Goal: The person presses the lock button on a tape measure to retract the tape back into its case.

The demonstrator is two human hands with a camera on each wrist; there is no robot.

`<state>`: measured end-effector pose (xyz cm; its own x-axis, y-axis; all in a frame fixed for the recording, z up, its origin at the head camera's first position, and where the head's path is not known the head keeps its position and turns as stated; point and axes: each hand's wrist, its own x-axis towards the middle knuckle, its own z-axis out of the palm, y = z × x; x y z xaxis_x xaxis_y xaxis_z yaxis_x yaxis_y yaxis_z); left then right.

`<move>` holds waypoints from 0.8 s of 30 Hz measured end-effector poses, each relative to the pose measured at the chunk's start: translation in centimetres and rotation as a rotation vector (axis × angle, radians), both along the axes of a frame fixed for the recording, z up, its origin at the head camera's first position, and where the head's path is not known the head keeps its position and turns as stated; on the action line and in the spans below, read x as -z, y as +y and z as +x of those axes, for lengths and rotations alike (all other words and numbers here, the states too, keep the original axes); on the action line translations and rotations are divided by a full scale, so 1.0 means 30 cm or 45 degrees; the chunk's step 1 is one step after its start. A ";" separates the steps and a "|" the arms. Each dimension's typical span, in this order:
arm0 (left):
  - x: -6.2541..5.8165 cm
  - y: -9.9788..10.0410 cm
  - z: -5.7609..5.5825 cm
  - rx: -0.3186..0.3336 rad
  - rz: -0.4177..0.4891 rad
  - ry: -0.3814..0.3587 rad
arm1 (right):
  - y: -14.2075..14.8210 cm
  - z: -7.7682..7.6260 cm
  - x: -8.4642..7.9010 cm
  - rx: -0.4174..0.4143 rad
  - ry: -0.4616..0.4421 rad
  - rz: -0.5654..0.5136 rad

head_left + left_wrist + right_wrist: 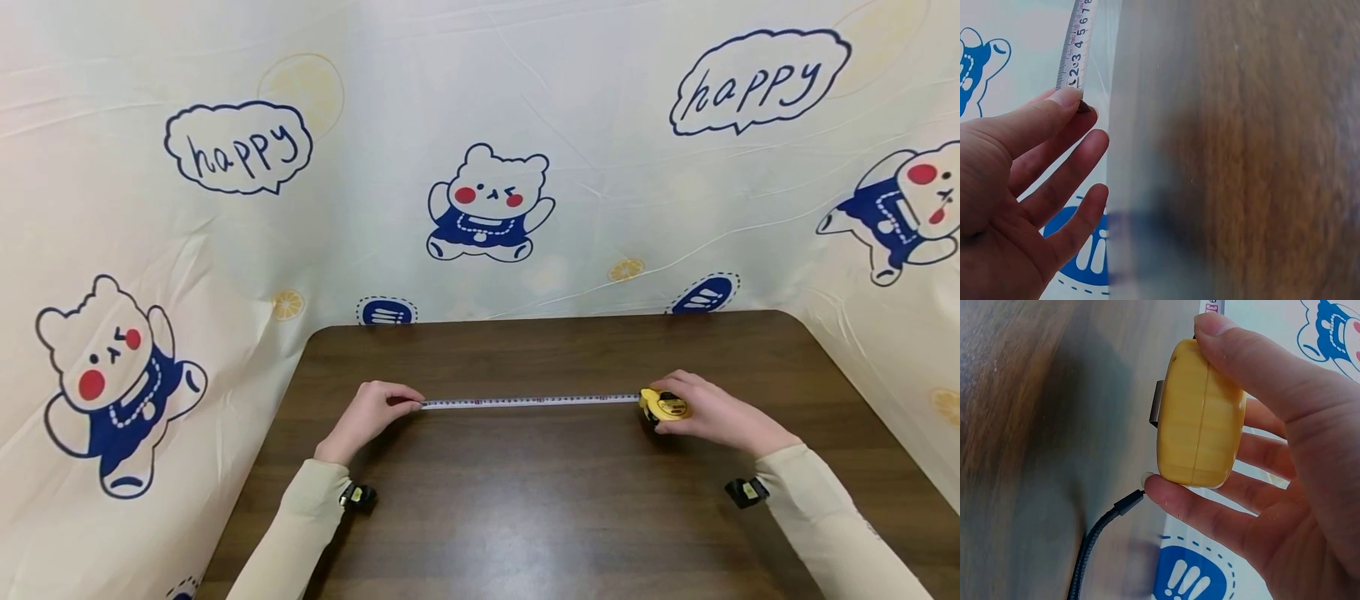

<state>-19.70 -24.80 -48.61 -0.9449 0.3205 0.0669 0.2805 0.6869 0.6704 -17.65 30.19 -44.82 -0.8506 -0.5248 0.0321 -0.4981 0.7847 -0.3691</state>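
Observation:
A yellow tape measure (pixel 666 406) is gripped in my right hand (pixel 708 411), its case between thumb and fingers. Its white blade (pixel 525 402) stretches straight leftward across the far half of the table. My left hand (pixel 372 414) pinches the blade's end between thumb and index finger; the other fingers are spread in the left wrist view, with low numbers on the blade (pixel 1077 53) just past the thumb. From the right wrist, the yellow case (pixel 1200 419) shows a metal belt clip (pixel 1157 403) on its side and a black cord strap (pixel 1094 534) hanging near its base.
The brown wooden table (pixel 510 508) has rounded far corners. A pale cloth (pixel 360 208) printed with cartoon bears hangs behind it and along both sides. A small black camera sits on each wrist, the left one (pixel 358 497) and the right one (pixel 747 492).

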 end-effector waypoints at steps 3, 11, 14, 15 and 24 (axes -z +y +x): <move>0.003 0.009 -0.001 0.004 0.004 -0.008 | -0.008 0.000 0.005 -0.003 -0.007 -0.008; 0.011 0.032 -0.009 0.008 0.002 -0.007 | -0.027 -0.006 0.012 -0.008 0.002 -0.009; 0.011 0.038 -0.011 0.007 0.003 -0.013 | -0.033 -0.008 0.013 -0.012 0.004 -0.003; 0.010 0.041 -0.011 0.007 0.005 -0.014 | -0.035 -0.009 0.013 -0.010 0.001 -0.002; 0.012 0.058 -0.014 0.033 0.025 0.000 | -0.054 -0.011 0.009 -0.003 -0.045 -0.001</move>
<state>-20.13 -23.05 -48.97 -0.9362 0.3437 0.0736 0.2983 0.6663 0.6834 -17.97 28.56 -45.09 -0.8499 -0.5269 0.0022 -0.4865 0.7832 -0.3873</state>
